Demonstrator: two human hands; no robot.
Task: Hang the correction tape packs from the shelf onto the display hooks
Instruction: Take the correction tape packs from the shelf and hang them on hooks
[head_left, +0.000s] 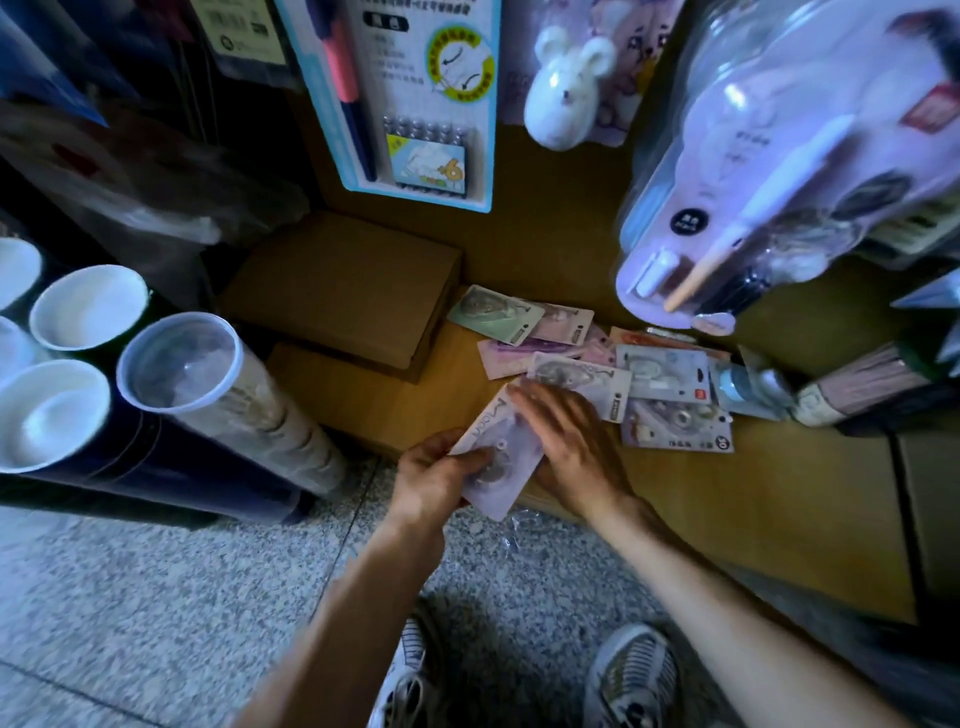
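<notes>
A pale lilac correction tape pack (501, 457) is held above the front edge of the wooden shelf (701, 499), tilted with its top corner toward the back; a round tape wheel shows through its clear blister, and script lettering runs along its left edge. Behind it, more correction tape packs (613, 374) lie flat on the shelf in a loose, overlapping spread: a green-backed pack (493, 314) farthest back-left, pink and purple ones beneath and beside it, a pale blue pack (665, 371) to the right, and another (678, 428) nearest the front. Display hooks cannot be made out.
</notes>
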